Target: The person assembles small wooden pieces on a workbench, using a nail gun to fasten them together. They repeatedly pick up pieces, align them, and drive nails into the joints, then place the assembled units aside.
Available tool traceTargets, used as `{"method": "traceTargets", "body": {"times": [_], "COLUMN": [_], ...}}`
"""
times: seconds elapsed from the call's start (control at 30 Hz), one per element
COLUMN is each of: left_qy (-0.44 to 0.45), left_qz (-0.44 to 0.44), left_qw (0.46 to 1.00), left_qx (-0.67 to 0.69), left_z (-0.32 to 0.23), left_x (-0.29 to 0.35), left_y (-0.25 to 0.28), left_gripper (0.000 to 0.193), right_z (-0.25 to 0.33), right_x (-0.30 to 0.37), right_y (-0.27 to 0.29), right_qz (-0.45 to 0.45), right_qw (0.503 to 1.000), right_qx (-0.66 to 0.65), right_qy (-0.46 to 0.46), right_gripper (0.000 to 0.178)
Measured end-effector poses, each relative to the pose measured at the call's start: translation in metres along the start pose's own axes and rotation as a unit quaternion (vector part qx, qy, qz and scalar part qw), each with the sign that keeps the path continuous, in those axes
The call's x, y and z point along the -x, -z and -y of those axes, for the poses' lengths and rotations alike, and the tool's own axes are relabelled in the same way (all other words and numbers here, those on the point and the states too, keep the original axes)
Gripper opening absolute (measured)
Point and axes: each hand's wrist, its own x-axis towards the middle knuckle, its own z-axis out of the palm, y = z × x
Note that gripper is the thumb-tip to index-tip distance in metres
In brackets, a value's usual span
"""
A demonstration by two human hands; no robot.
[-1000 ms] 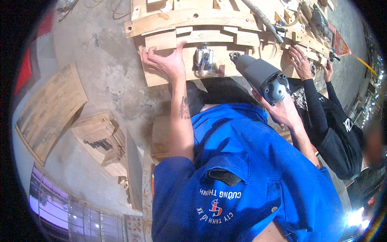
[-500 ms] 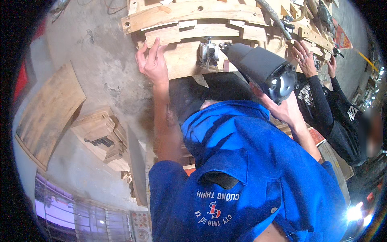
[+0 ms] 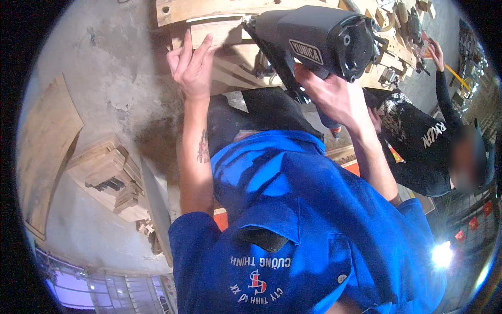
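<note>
My right hand (image 3: 334,97) is wrapped round the handle of a black nail gun (image 3: 314,39). The gun lies across the workpiece, its nose against or just over the right end of a short pale wooden block (image 3: 217,32). That block sits along the near side of a long wooden rail (image 3: 209,10). My left hand (image 3: 192,72) is at the block's left part, fingers stretched and apart, with fingertips touching its near face. A metal clamp (image 3: 264,67) on the bench edge is partly hidden behind the gun.
To the left stand a stack of wooden pieces (image 3: 112,170) and a large curved wooden panel (image 3: 49,152). At the right a co-worker in black (image 3: 418,136) stands close by, one arm stretched toward the bench. Another air tool (image 3: 414,26) lies at the far right.
The nail gun in my right hand has swung up and left to the block's right end. My left hand stays at the block. The co-worker's hands have left their earlier place on the wood.
</note>
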Motion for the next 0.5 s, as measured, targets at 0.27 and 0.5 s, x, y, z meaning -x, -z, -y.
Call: {"method": "traceTargets", "body": {"times": [0.27, 0.5], "left_qy": [-0.003, 0.001], "left_qz": [0.002, 0.007], "left_qw": [0.999, 0.999], "left_qx": [0.045, 0.047], "left_z": [0.005, 0.006], "left_x": [-0.004, -0.002], "left_y": [0.005, 0.005], "left_gripper": [0.052, 0.047], "right_z": [0.016, 0.017], "right_x": [-0.004, -0.003], "right_y": [-0.003, -0.010], "right_qz": [0.068, 0.053], "right_qw": [0.977, 0.982], "right_qx": [0.034, 0.036], "right_qy": [-0.199, -0.179], "right_gripper": [0.045, 0.049]}}
